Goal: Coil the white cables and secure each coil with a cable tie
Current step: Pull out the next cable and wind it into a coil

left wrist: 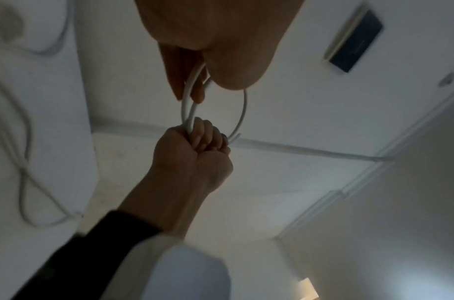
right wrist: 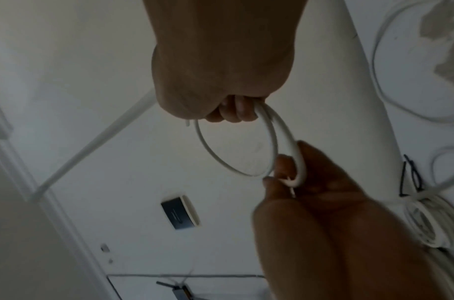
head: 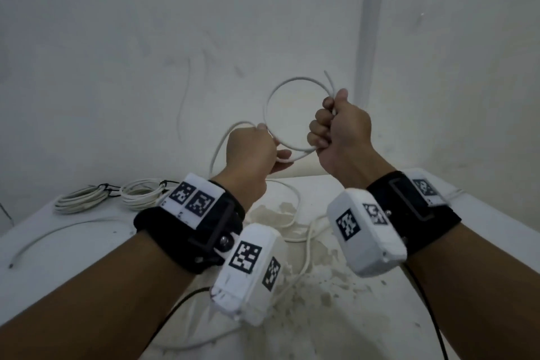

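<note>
A white cable is bent into one round loop held up above the table. My right hand grips the loop in a fist where the strands cross, and the cable's free end pokes up past the thumb. My left hand pinches the strand at the loop's lower left. From there the rest of the cable trails down onto the table. In the left wrist view my left fingers hold two strands above the right hand. The right wrist view shows the loop between the right hand and the left hand.
Two finished coils with black ties lie at the back left of the white table. A loose white cable lies near the left edge. The tabletop's middle is chipped. A white wall and an upright conduit stand behind.
</note>
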Available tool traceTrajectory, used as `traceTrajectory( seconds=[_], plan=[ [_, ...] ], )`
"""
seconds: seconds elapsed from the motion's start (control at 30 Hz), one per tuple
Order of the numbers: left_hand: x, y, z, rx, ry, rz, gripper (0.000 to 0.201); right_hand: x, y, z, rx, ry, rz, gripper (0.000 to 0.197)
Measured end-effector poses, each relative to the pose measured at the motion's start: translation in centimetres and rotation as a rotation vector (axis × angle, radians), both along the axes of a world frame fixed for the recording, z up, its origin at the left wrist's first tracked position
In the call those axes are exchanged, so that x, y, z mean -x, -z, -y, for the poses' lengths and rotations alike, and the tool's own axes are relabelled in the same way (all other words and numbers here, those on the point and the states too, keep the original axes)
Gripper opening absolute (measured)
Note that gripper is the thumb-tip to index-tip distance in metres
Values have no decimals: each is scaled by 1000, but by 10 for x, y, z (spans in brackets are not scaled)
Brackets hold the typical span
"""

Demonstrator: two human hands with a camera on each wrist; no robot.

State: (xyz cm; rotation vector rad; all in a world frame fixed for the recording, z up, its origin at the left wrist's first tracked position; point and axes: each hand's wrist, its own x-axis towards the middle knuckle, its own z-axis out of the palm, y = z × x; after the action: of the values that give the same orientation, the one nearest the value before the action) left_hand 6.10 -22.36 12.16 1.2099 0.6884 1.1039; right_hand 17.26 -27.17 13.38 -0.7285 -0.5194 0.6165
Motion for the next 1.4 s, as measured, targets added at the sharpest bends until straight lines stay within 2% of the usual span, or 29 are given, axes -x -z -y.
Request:
traceTrajectory(
  seconds=[0.1, 0.2, 0.27, 0.4, 0.5, 0.6, 0.7, 0.77, 0.9, 1.0, 1.2, 1.4],
  plan=[
    [15, -5, -15, -146, -67, -157, 28, 12, 10, -8, 21, -35, 38, 40],
    [35, -2, -33, -181, -114, -243, 36, 21, 20, -18, 26, -38, 45, 39],
    [44, -1, -39, -120, -84, -216, 37, 29, 30, -26, 34, -60, 24, 40],
    [56, 0, -44, -99, -103, -94, 20, 57, 44, -41, 78, -152, 53, 40],
    [65, 2, -49, -195, -198, -155, 11, 74, 50, -50, 92, -208, 91, 40],
    [76, 3, -63, -306, -268, -276, 19, 86, 52, -55, 101, -316, 123, 39],
    [87, -2, -79, -370, -207, -388, 22, 91, 51, -58, 125, -407, 107, 41],
    [93, -7, -88, -342, -154, -381, 21, 92, 50, -61, 120, -454, 84, 41],
    [105, -18, -98, -305, -187, -343, 29, 104, 42, -68, 86, -528, 108, 42],
    [117, -26, -102, -321, -146, -338, 24, 110, 36, -71, 69, -562, 130, 42],
    [137, -37, -109, -556, -23, -478, 27, 109, 37, -75, 103, -578, 94, 42],
    [148, -56, -112, -673, 54, -498, 36, 111, 26, -82, 88, -581, 138, 42]
  ],
)
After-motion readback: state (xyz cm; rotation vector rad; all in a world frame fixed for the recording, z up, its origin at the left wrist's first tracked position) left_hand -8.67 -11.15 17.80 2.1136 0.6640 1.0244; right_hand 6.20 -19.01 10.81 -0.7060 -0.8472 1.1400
